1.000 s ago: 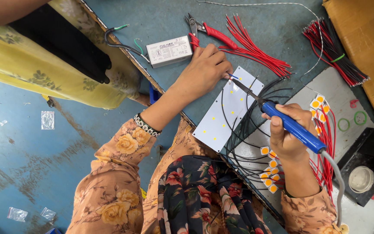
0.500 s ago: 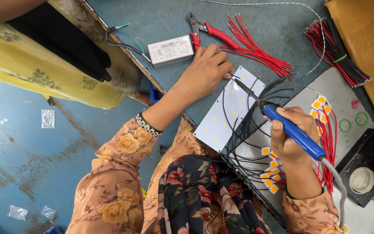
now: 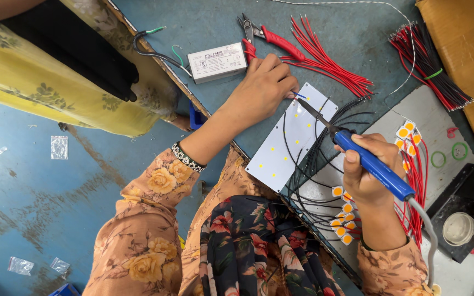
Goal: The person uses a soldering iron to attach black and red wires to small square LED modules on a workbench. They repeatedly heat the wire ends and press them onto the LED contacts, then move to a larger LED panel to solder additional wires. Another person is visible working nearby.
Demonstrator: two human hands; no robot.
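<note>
**A:** Right hand (image 3: 370,164) is wrapped tight around a blue soldering iron (image 3: 374,167), with the metal tip laid across to the top corner of the white panel (image 3: 294,137). A grey cord is seen trailing off the handle's back end toward the bottom right.

**B:** And the left hand (image 3: 259,90)? It looks curled, fingertips pinched at that same corner, right where the iron tip lands. Something small seems to be held there, maybe a wire end, but what exactly can't be told.

**A:** Agreed, too tiny. The panel itself is laid flat on the blue-grey surface (image 3: 352,33), tilted diagonally, dotted with little yellow chips. A mess of black wires (image 3: 314,164) is looped over its right side.

**B:** Just above the left hand, red-handled cutters (image 3: 270,35) are parked, touching a fan of red wires (image 3: 330,60). A small white box (image 3: 216,62) with a cable is set beside them.

**A:** Another bundle of red and black wires (image 3: 432,63), tied with a green band, is left at the top right. Small orange-and-white squares (image 3: 346,219) are scattered under the right wrist, by more red leads.
</note>
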